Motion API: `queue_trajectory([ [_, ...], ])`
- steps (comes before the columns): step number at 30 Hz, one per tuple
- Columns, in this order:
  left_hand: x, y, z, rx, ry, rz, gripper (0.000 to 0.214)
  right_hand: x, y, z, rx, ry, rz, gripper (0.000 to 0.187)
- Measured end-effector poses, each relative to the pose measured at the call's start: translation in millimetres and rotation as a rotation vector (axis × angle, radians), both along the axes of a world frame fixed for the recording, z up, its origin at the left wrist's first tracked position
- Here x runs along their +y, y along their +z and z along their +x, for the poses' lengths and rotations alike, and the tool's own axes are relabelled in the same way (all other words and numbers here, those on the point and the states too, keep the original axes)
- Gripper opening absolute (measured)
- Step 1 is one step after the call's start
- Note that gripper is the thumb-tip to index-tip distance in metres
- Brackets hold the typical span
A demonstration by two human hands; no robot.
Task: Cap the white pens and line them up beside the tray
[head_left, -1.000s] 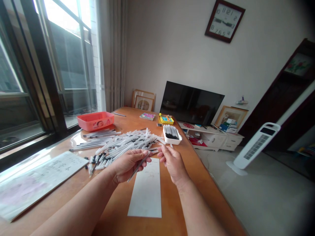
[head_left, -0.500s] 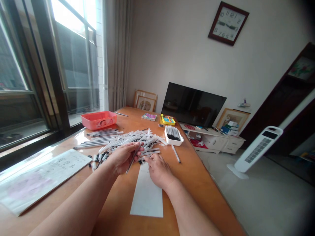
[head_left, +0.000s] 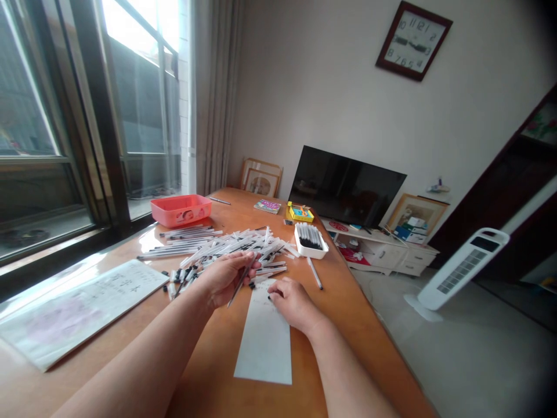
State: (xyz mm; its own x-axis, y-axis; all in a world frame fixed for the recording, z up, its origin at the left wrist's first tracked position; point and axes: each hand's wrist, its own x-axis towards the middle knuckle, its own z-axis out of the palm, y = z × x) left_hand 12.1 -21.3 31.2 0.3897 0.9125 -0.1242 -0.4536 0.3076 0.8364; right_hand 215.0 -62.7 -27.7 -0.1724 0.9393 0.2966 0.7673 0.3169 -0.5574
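Note:
My left hand is closed around a slim pen, which slants down toward the paper with its thin end lowest. Over the strip of white paper, my right hand is closed with a small black pen cap peeking out at its fingertips. Faint writing shows near the top of that strip. Just beyond both hands spreads a heap of clear pen barrels, with loose black caps at its near left side.
A white tray of upright-leaning pens stands right of the heap, with a single pen beside it. Behind the heap are a red plastic basket, a booklet and a yellow box. A notebook lies at left.
My right hand has drawn back a little from the heap's near edge, and a small black cap now shows at its fingertips. My left hand still holds the pen. The view has shifted slightly.

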Motion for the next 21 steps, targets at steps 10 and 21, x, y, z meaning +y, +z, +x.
queue_trajectory([
  [10,-6.9,3.5,3.6,0.064,-0.089,-0.004,0.014,-6.6,11.1,1.1,0.194,-0.024,-0.044,0.008],
  [21,-16.3,-2.4,8.8,0.180,-0.333,0.125,0.020,-21.6,53.1,8.1,0.967,0.046,-0.154,0.020],
])
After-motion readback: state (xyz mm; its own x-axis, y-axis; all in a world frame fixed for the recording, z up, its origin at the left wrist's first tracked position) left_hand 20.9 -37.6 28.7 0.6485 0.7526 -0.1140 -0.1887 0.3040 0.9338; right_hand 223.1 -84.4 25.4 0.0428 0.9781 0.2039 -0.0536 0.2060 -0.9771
